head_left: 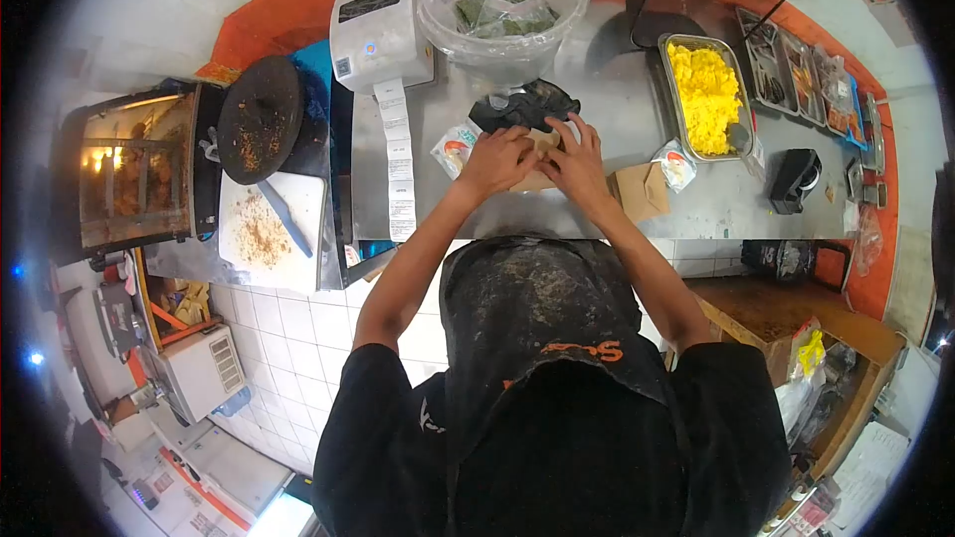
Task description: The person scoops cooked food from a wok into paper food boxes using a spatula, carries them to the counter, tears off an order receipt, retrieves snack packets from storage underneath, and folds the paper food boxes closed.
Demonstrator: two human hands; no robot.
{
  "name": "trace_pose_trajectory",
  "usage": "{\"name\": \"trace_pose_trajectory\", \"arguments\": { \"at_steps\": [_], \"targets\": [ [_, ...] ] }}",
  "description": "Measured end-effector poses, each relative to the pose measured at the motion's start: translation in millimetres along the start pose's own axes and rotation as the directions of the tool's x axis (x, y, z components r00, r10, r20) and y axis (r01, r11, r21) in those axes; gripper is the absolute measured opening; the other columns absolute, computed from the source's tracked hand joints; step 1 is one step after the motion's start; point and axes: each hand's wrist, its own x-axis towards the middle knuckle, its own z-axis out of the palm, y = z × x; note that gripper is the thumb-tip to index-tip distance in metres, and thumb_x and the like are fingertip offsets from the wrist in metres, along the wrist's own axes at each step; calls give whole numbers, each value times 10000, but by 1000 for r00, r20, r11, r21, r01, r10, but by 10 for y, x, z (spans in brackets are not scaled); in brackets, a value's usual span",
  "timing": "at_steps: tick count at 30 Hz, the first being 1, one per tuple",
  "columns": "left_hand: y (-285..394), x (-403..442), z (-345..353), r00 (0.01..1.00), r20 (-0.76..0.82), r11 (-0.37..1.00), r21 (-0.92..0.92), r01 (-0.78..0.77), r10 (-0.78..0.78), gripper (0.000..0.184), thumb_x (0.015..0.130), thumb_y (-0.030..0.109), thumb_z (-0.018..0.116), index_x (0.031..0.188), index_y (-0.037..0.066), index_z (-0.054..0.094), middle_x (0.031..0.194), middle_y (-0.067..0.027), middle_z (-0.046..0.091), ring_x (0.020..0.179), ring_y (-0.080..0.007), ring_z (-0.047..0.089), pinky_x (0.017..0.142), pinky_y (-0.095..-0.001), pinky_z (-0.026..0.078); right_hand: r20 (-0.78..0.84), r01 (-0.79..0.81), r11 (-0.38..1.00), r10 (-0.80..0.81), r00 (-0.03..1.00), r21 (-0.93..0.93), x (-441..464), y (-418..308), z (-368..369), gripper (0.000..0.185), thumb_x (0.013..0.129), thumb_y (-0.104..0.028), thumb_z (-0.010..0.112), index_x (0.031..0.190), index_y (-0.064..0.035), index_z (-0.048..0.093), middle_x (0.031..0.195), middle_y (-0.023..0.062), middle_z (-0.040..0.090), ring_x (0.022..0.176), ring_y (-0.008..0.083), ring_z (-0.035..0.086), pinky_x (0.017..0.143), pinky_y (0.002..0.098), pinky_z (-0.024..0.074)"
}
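Both hands meet over the steel counter in front of the dark apron. My left hand (pixel 494 161) has its fingers bent onto a small brown paper piece (pixel 538 179). From the other side my right hand (pixel 577 161) presses on the same brown paper with curled fingers. Just beyond the fingertips lies a black plastic bag (pixel 527 104). A white printed wrapper (pixel 457 148) is beside my left hand. To the right of my right hand rest a folded brown paper bag (pixel 640 191) and another white wrapper (pixel 674 166).
A label printer (pixel 378 30) trails a paper strip (pixel 399 164). Behind is a clear tub (pixel 505 50) with bagged greens. At right stand a tray of yellow food (pixel 708 99) and a tape dispenser (pixel 795 181). A knife (pixel 286 219) lies on the white board (pixel 239 229) at left.
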Motion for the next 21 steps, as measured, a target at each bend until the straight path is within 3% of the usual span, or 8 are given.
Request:
{"name": "trace_pose_trajectory", "arguments": {
  "at_steps": [8, 10, 13, 15, 16, 18, 19, 21],
  "targets": [
    [77, -110, 148, 999, -13, 987, 155, -36, 39, 428, 768, 363, 722, 1076, 70, 673, 1269, -97, 535, 1112, -301, 558, 899, -466, 438, 45, -60, 993, 65, 997, -103, 75, -68, -67, 460, 624, -268, 833, 1020, -138, 637, 1433, 39, 387, 1340, 353, 316, 1033, 606, 291],
    [95, -136, 213, 995, -98, 981, 192, -16, 35, 442, 725, 323, 751, 1082, 75, 672, 1246, -92, 542, 1104, -292, 546, 885, -467, 437, 69, -62, 992, 70, 995, -109, 34, -70, -42, 528, 607, -270, 841, 1068, -137, 620, 1434, 43, 384, 1334, 358, 323, 1029, 596, 304],
    [144, -198, 205, 996, -84, 974, 229, -2, 21, 415, 759, 333, 730, 1065, 61, 664, 1206, -94, 546, 1062, -288, 556, 853, -464, 447, 49, -76, 994, 72, 996, 75, -61, 9, -21, 553, 665, -255, 833, 1138, -110, 586, 1434, 52, 387, 1307, 359, 365, 1022, 527, 360],
    [143, -221, 189, 997, -80, 979, 204, 20, -4, 406, 775, 337, 716, 1077, 70, 667, 1224, -93, 545, 1077, -290, 550, 863, -464, 442, -101, -209, 769, 333, 938, 604, -178, -7, -66, 550, 754, -254, 795, 1219, -86, 553, 1411, 67, 419, 1261, 340, 422, 997, 447, 413],
    [144, -245, 196, 997, -67, 983, 181, 34, -22, 397, 792, 341, 702, 1088, 79, 671, 1242, -92, 544, 1092, -292, 544, 873, -464, 436, -92, -210, 768, 330, 939, 605, -227, -23, -107, 550, 754, -254, 795, 1219, -86, 553, 1411, 67, 419, 1261, 340, 422, 997, 447, 413],
    [143, -253, 207, 996, -85, 981, 187, 41, -26, 393, 798, 352, 697, 1083, 81, 676, 1242, -93, 544, 1092, -291, 545, 870, -466, 438, 259, -479, 436, 473, 842, 762, -300, -31, -188, 437, 853, -224, 711, 1231, -51, 574, 1364, 78, 466, 1211, 307, 459, 955, 391, 457],
    [145, -261, 215, 995, -100, 980, 197, 42, -22, 389, 805, 362, 692, 1077, 84, 682, 1241, -93, 545, 1091, -290, 546, 867, -468, 439, 263, -483, 432, 476, 839, 762, -335, 12, -138, 437, 853, -224, 711, 1231, -51, 574, 1364, 78, 466, 1211, 307, 459, 955, 391, 457],
    [147, -256, 219, 994, -100, 984, 169, 58, -42, 394, 802, 369, 694, 1082, 91, 685, 1237, -94, 547, 1093, -290, 549, 867, -470, 440, 118, -222, 692, 196, 974, 687, -350, 90, -15, 328, 887, -188, 662, 1187, -58, 633, 1327, 79, 492, 1146, 283, 480, 894, 364, 490]
  ]
}}
